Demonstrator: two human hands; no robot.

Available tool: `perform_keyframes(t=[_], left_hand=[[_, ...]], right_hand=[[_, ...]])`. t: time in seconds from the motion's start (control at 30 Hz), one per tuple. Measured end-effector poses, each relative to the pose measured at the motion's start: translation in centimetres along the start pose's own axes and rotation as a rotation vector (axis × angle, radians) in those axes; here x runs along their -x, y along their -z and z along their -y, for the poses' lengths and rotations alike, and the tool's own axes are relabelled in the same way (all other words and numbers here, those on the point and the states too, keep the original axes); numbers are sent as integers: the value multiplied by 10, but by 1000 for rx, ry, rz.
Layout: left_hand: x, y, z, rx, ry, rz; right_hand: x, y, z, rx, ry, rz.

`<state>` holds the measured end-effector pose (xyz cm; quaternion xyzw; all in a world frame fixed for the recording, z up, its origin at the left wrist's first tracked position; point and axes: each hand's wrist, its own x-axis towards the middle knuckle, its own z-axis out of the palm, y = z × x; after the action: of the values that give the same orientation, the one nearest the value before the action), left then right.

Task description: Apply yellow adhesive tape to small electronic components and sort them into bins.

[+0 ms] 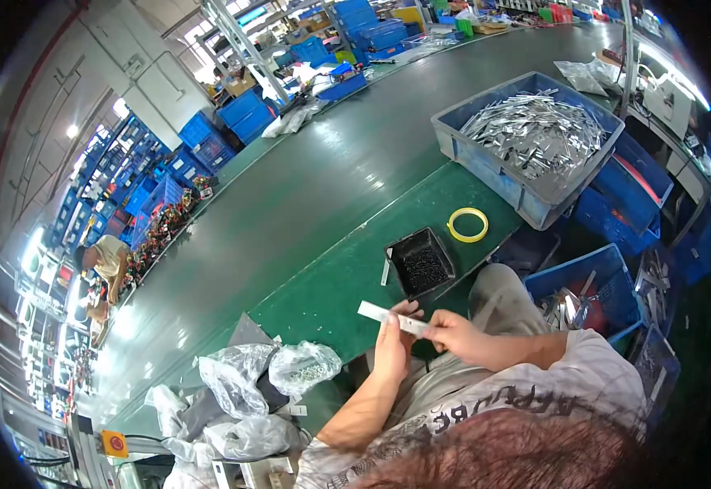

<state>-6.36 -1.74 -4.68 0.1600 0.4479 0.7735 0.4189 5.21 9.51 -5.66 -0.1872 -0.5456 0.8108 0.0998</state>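
Note:
A flat, narrow metal strip (372,311), pale and shiny, is held in front of me above my lap. My left hand (392,345) grips it near the middle, with the thumb on its face. At the strip's right end, my right hand (452,335) pinches it between thumb and fingers. Just beyond my hands, a black tray (447,265) with many small dark parts sits at the edge of the green table (339,281). Another small pale strip (386,272) leans against the tray's left side.
A yellow tape roll (468,225) lies right of the tray. Beyond it, a large blue-grey crate (486,169) holds many metal strips. At my right stands a blue bin (620,287) with metal pieces. Clear plastic bags (237,379) are heaped at left. A dark conveyor belt (290,191) runs behind.

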Motion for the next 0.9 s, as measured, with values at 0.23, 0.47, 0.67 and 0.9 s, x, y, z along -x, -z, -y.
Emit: perform_keyframes(t=[0.23, 0.47, 0.67, 0.9], left_hand=[[-6, 4, -11, -26, 37, -169], [-7, 10, -16, -248, 147, -168], [4, -1, -8, -219, 155, -52], [8, -4, -12, -226, 135, -49]], right_hand=[[-9, 28, 70, 1129, 563, -91], [-54, 126, 84, 1563, 597, -504], [-64, 150, 62, 1618, 504, -495], [-52, 157, 57, 1143, 787, -602]])
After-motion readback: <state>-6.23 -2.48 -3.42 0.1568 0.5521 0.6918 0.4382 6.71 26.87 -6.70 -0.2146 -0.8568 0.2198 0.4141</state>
